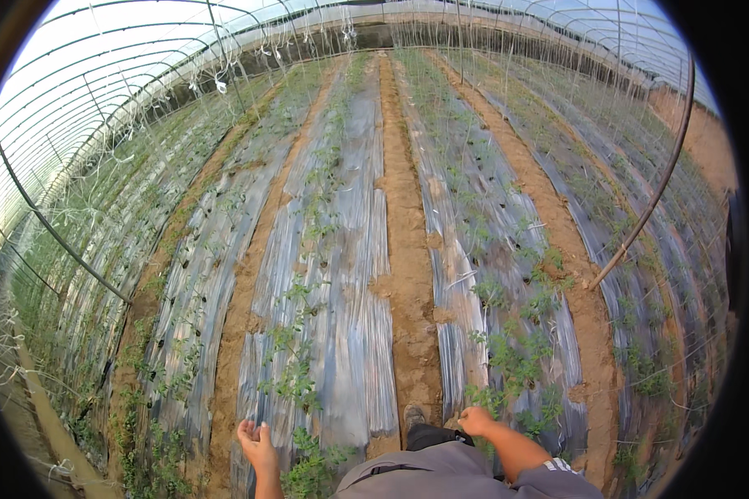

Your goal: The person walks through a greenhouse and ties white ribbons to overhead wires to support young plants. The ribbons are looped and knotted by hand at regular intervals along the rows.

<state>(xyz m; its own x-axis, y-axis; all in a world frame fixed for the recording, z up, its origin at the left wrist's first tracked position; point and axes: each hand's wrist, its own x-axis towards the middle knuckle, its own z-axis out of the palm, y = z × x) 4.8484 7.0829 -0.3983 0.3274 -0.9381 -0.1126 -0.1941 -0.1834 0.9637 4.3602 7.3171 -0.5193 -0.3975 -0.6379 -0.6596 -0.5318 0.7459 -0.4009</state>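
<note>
At the lower left, my left hand (259,441) is held over the plastic mulch film, palm turned partly up, fingers apart and slightly bent, with nothing seen in it. Leafy seedlings (312,465) grow to its right. My right hand (475,421) is near my body on the right, its fingers curled inward; whether it holds anything cannot be told. Close beside it stand green plants (518,355) in a film-covered bed. Between the hands, my shoe (414,415) rests on the bare soil path (412,312).
Film-covered beds (356,349) and soil furrows run away through the greenhouse. A curved pole (655,199) rises at the right, another (56,237) at the left. Thin strings (221,84) hang from the roof frame. A pale ledge (50,430) borders the left side.
</note>
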